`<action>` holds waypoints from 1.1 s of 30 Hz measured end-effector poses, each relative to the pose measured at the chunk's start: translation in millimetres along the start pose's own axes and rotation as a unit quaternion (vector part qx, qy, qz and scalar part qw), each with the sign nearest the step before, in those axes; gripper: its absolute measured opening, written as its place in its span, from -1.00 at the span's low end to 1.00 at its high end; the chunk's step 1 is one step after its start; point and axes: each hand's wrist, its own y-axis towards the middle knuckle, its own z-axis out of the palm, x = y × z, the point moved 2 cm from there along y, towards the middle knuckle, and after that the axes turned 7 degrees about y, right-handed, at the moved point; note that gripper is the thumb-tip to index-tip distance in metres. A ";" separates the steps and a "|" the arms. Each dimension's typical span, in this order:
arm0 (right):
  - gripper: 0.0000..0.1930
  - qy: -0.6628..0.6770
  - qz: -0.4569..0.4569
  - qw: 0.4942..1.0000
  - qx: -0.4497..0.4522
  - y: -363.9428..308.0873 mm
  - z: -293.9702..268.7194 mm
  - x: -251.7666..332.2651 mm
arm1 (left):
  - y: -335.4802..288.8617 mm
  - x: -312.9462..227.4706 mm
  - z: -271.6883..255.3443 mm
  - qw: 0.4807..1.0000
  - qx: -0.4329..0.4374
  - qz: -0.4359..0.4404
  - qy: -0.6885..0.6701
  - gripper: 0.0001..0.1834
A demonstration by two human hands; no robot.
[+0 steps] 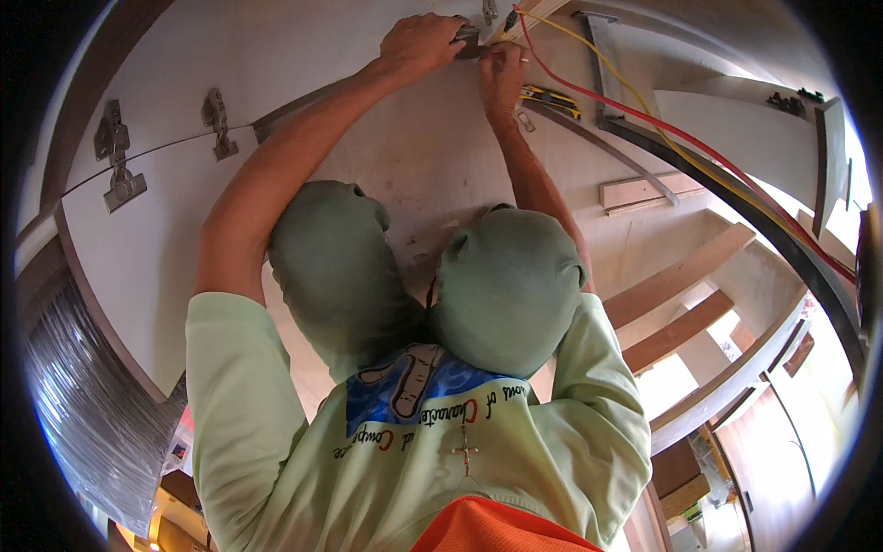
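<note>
My left hand point(421, 44) reaches to the top of the view with its fingers closed on a small dark metal piece point(469, 42), partly hidden by the fingers. Just right of it, my right hand point(502, 87) is pinched near the piece's edge. A thin pale tip shows at those fingers, too small to name. Beside the right wrist a yellow-and-black utility knife point(552, 98) lies on the pale board point(405, 129). A metal hinge point(489, 11) shows above the hands, next to a light wood strip point(529, 20).
Red and yellow hoses or cables point(644, 112) sweep along the right. At left, a white panel point(152, 258) carries metal hinges point(115, 152). Both my bent knees point(506, 285) are close below the hands. Wooden slats point(681, 276) and a dark metal bar point(773, 230) stand at right.
</note>
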 end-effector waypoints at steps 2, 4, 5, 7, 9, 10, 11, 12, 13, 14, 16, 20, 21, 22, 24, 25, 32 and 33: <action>-0.81 0.008 0.022 1.000 -0.012 0.1 3.3 -2.8 | -0.2 0.6 -0.1 1.000 -0.003 0.001 0.008 -0.60; -0.82 -0.008 -0.005 0.999 -0.043 0.6 5.0 -0.9 | 0.6 1.2 0.1 1.000 0.009 0.001 0.011 -0.59; -0.83 -0.021 0.009 0.998 -0.051 0.5 5.9 0.0 | 0.9 1.4 0.2 1.000 0.016 0.000 0.013 -0.59; -0.84 -0.042 0.001 0.997 -0.059 0.8 5.2 3.7 | 1.5 1.1 0.0 1.000 0.012 0.000 0.011 -0.58; -0.85 -0.054 0.016 0.997 -0.061 0.7 5.5 7.5 | 1.8 1.2 -0.7 1.000 0.009 0.004 0.005 -0.58; -0.85 -0.053 0.026 0.996 -0.061 -0.1 6.3 9.3 | 1.6 1.5 -1.1 1.000 0.009 0.009 -0.002 -0.58; -0.86 -0.055 0.052 0.995 -0.058 -0.6 6.6 9.8 | 1.4 1.5 -1.2 1.000 0.009 0.013 -0.008 -0.58; -0.86 -0.040 0.043 0.996 -0.062 -0.7 6.8 11.0 | 1.5 1.7 -1.2 1.000 0.013 0.013 0.000 -0.58; -0.87 -0.027 0.050 0.996 -0.063 -0.6 7.1 11.2 | 1.8 1.9 -1.0 1.000 0.018 0.013 0.008 -0.58; -0.87 -0.011 0.055 0.997 -0.058 -0.4 7.1 10.7 | 1.9 2.1 -0.8 1.000 0.022 0.012 0.016 -0.57; -0.87 -0.040 0.009 0.998 -0.057 0.7 6.2 11.3 | 2.6 2.3 -0.5 1.000 0.020 0.005 0.010 -0.58; -0.87 -0.110 -0.007 0.993 -0.029 2.2 3.3 11.3 | 3.7 1.6 -0.2 0.999 0.035 0.004 0.028 -0.59; -0.88 -0.102 -0.007 0.994 -0.024 1.4 2.4 12.6 | 3.1 1.0 -0.4 0.999 0.033 -0.001 0.011 -0.63; -0.88 -0.093 0.004 0.995 -0.021 0.6 1.2 13.7 | 2.4 0.5 -0.9 1.000 0.025 -0.007 -0.003 -0.66; -0.88 -0.080 0.011 0.997 -0.010 1.3 -0.4 16.2 | 2.5 1.0 -1.9 0.999 0.026 -0.015 -0.016 -0.69; -0.88 -0.079 0.010 0.997 -0.002 1.1 -2.1 17.3 | 2.2 1.0 -1.3 0.999 0.038 -0.015 -0.017 -0.69; -0.88 -0.169 -0.019 0.985 0.038 7.3 -11.1 21.1 | 0.1 10.8 4.1 1.000 -0.009 0.007 -0.019 -0.60; -0.88 -0.182 -0.024 0.982 0.045 9.1 -12.4 22.5 | -0.8 13.4 4.3 0.999 -0.014 0.001 -0.029 -0.60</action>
